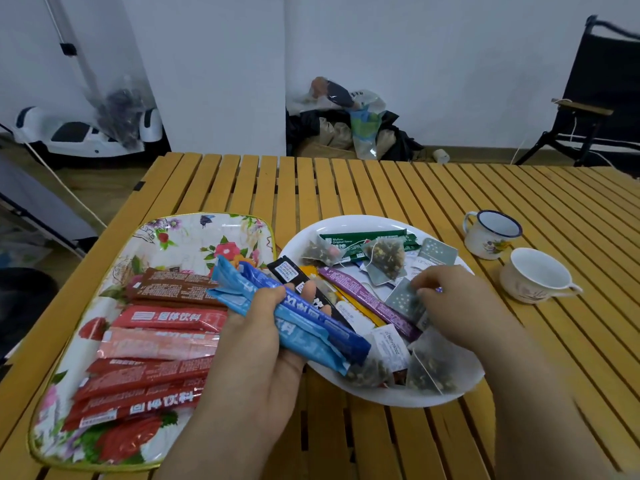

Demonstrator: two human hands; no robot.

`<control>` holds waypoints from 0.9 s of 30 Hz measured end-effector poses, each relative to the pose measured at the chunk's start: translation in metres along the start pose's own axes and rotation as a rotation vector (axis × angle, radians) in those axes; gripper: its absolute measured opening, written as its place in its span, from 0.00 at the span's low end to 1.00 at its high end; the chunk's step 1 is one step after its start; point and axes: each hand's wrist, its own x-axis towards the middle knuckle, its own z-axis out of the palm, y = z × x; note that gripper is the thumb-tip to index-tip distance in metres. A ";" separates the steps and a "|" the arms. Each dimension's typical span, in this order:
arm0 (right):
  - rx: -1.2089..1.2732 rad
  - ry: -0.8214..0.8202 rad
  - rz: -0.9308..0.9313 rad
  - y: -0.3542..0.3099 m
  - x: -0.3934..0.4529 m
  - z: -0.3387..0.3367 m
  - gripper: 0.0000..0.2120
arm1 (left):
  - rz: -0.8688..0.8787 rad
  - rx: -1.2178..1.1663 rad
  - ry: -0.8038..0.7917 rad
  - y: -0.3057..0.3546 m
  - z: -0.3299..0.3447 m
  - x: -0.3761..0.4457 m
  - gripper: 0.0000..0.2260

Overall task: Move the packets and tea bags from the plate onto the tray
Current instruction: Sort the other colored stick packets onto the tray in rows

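1. While the left hand [256, 344] curls its fingers [277, 296] round a bundle of blue packets [294, 317], it holds them between the floral tray [194, 233] and the white plate [367, 223].
2. The right hand [460, 303] reaches over the plate, its fingers [424, 282] pinching a grey-green sachet [403, 301].
3. Red and pink packets [152, 344] lie in rows on the tray.
4. Mesh tea bags [384, 256], a green packet [360, 237] and a purple packet [367, 299] lie on the plate.
5. Two cups [536, 275] stand on the slatted wooden table [381, 188], right of the plate.
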 end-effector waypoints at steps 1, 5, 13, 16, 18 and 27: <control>-0.024 -0.012 0.009 0.000 0.004 0.004 0.14 | -0.003 0.000 -0.005 0.000 0.000 0.000 0.19; -0.106 -0.092 0.018 -0.006 0.014 0.015 0.19 | 0.000 0.011 -0.039 0.000 0.000 0.001 0.18; 0.025 0.071 0.120 0.003 0.019 0.016 0.12 | 0.005 0.100 -0.054 -0.002 0.000 0.000 0.23; 0.004 0.184 0.158 0.008 0.020 0.015 0.12 | -0.012 0.119 -0.070 -0.003 -0.002 0.000 0.18; -0.018 0.209 0.157 0.009 0.021 0.018 0.10 | -0.017 0.122 -0.068 -0.003 -0.003 -0.001 0.12; -0.131 0.173 0.181 0.009 0.025 0.028 0.15 | -0.016 0.152 -0.040 -0.002 -0.001 -0.003 0.09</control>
